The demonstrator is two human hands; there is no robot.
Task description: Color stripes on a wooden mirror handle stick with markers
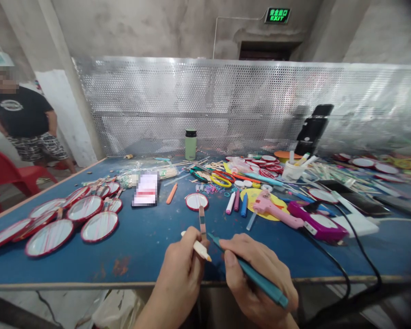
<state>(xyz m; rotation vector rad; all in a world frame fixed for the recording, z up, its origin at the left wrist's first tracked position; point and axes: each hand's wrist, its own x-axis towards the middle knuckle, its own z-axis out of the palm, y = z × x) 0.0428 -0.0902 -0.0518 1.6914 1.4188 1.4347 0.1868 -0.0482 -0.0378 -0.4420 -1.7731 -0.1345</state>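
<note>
My left hand point(183, 265) is closed on the wooden stick point(202, 221) of a small round paddle point(197, 201). The paddle has a pale face and a red rim, and its stick shows dark and brownish coloured patches. A cream marker point(201, 251) with an orange tip is also held in that hand, lying across the fingers. In my right hand point(260, 274) is a teal marker point(263, 281), its tip beside the lower part of the stick. Whether tip and stick touch, I cannot tell.
Red-rimmed round paddles point(99, 225) overlap at left, near a phone point(146, 189) and an orange marker point(171, 193). Capped markers point(244, 204), a pink glue gun point(272, 208), scissors point(221, 179) and cables point(329, 258) lie right. A green bottle point(191, 145) stands behind; a person point(23, 109) is far left.
</note>
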